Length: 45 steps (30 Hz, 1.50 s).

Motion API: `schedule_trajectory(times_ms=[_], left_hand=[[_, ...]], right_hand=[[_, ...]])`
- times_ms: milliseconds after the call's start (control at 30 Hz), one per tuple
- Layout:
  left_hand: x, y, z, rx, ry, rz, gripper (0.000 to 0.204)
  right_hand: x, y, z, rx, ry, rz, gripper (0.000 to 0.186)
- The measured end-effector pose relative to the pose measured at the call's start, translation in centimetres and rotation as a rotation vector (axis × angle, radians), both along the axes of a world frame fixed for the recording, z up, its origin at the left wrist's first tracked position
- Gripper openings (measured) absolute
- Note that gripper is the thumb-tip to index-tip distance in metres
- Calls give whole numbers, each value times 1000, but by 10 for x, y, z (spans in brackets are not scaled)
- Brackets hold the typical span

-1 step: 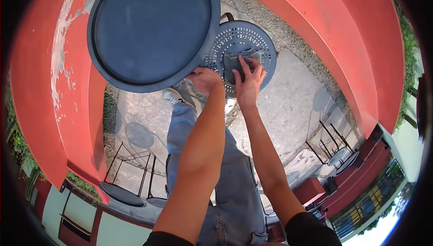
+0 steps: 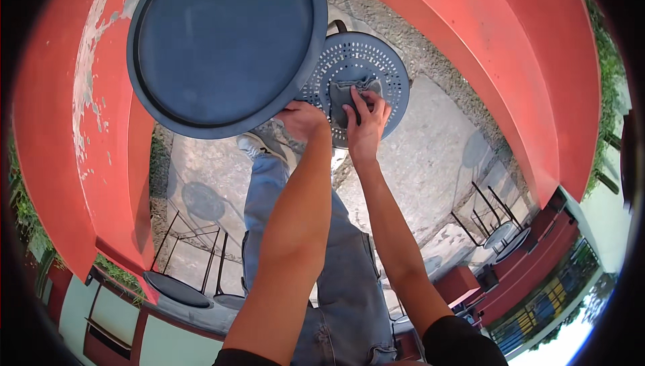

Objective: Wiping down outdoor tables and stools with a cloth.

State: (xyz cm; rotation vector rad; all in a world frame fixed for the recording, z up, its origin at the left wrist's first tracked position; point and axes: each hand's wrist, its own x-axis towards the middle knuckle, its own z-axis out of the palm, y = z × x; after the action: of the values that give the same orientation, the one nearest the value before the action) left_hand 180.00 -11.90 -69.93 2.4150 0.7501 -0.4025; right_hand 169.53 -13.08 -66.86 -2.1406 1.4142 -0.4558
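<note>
See red walls (image 2: 50,144), and between them a concrete floor (image 2: 440,148). See a round dark tray (image 2: 225,47), cut off above, hiding part of a perforated disc (image 2: 395,78). On this disc, see a grey cloth (image 2: 340,101), gripped by right hand (image 2: 366,127). At tray's rim, cannot tell grip of left hand (image 2: 304,121), being partly hidden.

One left hand (image 2: 304,121), one right hand (image 2: 366,129), one rimmed disc (image 2: 225,43), one perforated disc (image 2: 395,76) and one grey cloth (image 2: 340,101) are showing.
</note>
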Motion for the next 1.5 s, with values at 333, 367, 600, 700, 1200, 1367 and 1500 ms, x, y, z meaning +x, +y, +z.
schedule_trajectory(times_ms=[333,367,600,700,1200,1367,1500], left_hand=[[11,1,-5,130,85,-32,62],[10,-1,-7,133,92,-35,62],[11,7,-18,243,70,-2,54],[12,4,-17,281,52,-20,54],[8,-4,-7,283,30,-48,57],[10,-3,-11,296,16,-53,58],[10,2,-11,313,82,1,59]], right_hand=[[2,-47,-10,-124,-34,-8,36],[24,-69,-11,-144,-98,-51,34],[-46,26,-6,52,-102,92,42],[-45,9,-4,36,-84,140,42],[-42,2,-5,60,-58,14,42],[31,-161,-19,-124,-201,-136,26],[-15,-147,-32,-81,-166,-234,24]])
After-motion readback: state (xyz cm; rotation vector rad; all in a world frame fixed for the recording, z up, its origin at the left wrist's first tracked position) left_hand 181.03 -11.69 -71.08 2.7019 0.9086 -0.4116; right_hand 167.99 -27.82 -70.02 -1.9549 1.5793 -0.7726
